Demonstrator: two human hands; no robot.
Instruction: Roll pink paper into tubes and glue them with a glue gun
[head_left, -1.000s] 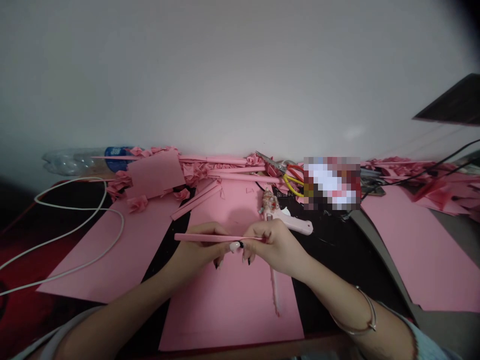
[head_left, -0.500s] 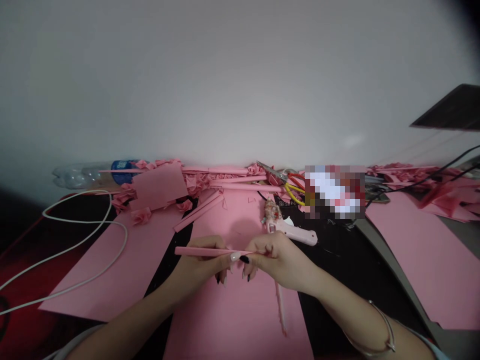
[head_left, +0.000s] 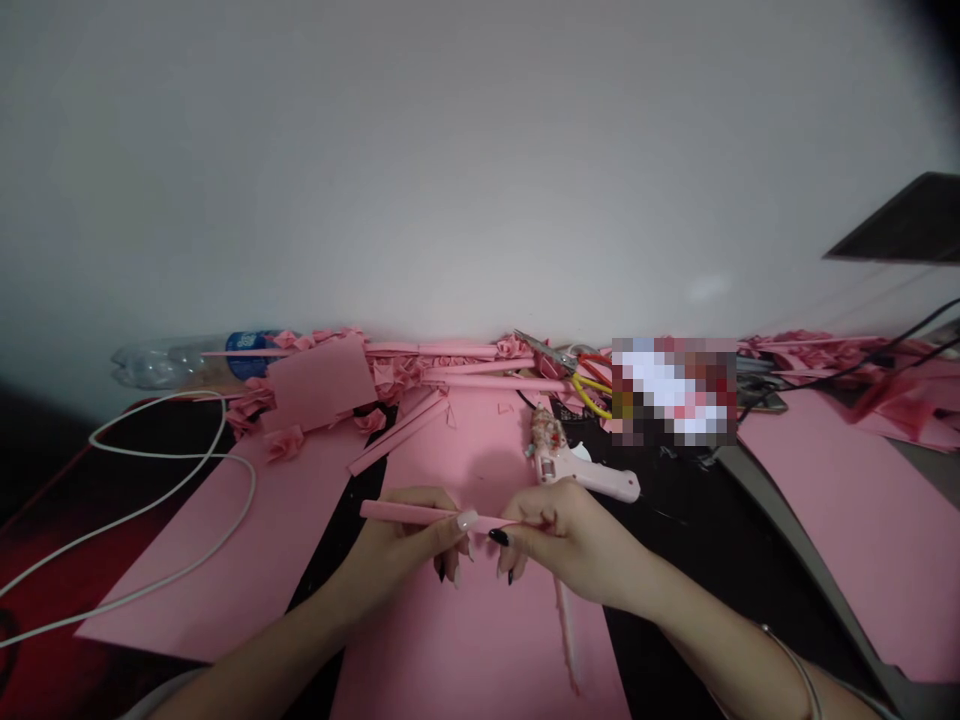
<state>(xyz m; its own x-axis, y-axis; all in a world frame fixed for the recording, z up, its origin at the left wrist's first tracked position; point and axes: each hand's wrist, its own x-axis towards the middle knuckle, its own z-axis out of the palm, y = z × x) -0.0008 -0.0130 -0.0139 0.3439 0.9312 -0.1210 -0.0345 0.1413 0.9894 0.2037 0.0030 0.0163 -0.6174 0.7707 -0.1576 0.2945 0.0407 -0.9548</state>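
Between my two hands is a thin rolled pink paper tube point(head_left: 401, 512), lying almost level and tapering to the right. My left hand point(head_left: 420, 535) is closed on it, thumb on top near its middle. The tapered right end sits pinched between the thumb and fingers of my right hand point(head_left: 547, 530). Beneath both hands a long pink paper sheet point(head_left: 465, 640) covers the table. Just beyond my right hand lies a white glue gun point(head_left: 592, 473) with a stained nozzle; its glue stick shows below my right wrist.
Folded pink paper roses point(head_left: 285, 442) and paper rolls point(head_left: 495, 382) are heaped along the wall. Scissors point(head_left: 589, 390) lie beside a blurred patch. A plastic bottle point(head_left: 169, 362) and a white cable point(head_left: 169, 490) are at left. Another pink sheet point(head_left: 862, 540) lies at right.
Both hands and the paper tube appear slightly lower and further right, while the whole view has also shifted a little downward. The tube now slopes slightly down to the right. Both hands keep their hold.
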